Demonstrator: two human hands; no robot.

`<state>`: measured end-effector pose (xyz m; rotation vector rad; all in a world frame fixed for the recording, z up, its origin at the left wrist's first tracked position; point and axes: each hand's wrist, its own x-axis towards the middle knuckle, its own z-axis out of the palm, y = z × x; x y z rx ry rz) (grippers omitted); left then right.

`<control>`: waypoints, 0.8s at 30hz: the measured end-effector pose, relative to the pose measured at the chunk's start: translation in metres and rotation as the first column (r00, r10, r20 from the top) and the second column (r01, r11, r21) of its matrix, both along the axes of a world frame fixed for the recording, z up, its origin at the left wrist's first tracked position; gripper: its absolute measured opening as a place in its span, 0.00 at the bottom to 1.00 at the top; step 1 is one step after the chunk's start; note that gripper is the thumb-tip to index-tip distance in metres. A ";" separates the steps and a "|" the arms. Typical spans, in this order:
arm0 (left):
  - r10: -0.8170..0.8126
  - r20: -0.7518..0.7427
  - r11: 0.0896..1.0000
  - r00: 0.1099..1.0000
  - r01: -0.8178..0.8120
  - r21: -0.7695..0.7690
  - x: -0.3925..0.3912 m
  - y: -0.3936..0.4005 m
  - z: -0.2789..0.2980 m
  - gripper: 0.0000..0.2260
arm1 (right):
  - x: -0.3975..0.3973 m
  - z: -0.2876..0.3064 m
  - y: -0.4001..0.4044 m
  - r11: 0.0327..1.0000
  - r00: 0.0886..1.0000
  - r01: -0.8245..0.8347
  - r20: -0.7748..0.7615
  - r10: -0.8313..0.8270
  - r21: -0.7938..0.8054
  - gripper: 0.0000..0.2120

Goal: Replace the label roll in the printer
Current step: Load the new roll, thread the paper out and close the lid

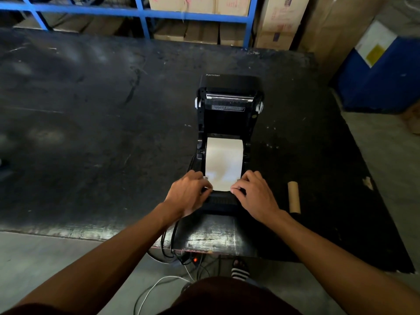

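Note:
A black label printer (228,114) stands on the dark table (95,123) with its lid swung open and away from me. A white label roll (223,160) lies in its bay, and the paper runs toward the front slot. My left hand (188,193) pinches the paper's left front corner. My right hand (254,194) pinches the right front corner. Both hands rest on the printer's front edge. An empty cardboard core (293,197) lies on the table just right of my right hand.
Black cables (169,244) hang over the table's near edge down to the floor, with a white cable (154,289) below. Blue shelving (145,14) with cardboard boxes (200,5) stands behind the table. A blue drum (381,76) sits at the far right.

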<state>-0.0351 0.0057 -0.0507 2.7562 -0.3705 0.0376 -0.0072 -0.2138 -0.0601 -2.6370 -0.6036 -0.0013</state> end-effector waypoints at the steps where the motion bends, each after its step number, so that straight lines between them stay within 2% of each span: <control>1: 0.007 -0.006 1.000 1.000 -0.007 -0.015 0.001 0.000 0.000 0.09 | 0.002 0.001 0.001 1.000 1.000 -0.016 -0.001 0.016 -0.011 0.06; 7: 0.014 -0.079 0.999 0.997 -0.018 -0.044 0.009 0.000 0.004 0.08 | 0.004 0.005 0.000 0.981 0.989 -0.132 0.052 0.141 -0.144 0.10; 12: -0.123 -0.082 0.992 0.989 0.120 -0.038 0.003 0.006 0.006 0.14 | -0.010 0.001 -0.001 0.991 0.991 -0.125 0.046 0.127 -0.041 0.07; 17: -0.241 -0.052 0.970 0.969 0.239 -0.052 -0.008 0.007 0.011 0.06 | -0.023 -0.001 -0.009 0.976 0.975 -0.216 0.060 0.216 -0.004 0.05; 20: -0.280 -0.102 0.957 0.955 0.269 -0.109 -0.014 0.007 0.014 0.05 | -0.025 0.002 -0.016 0.965 0.964 -0.263 0.043 0.264 -0.010 0.09; 24: -0.296 -0.125 0.951 0.947 0.279 -0.133 -0.023 0.011 0.014 0.07 | -0.032 0.003 -0.017 0.947 0.943 -0.321 0.096 0.320 -0.002 0.05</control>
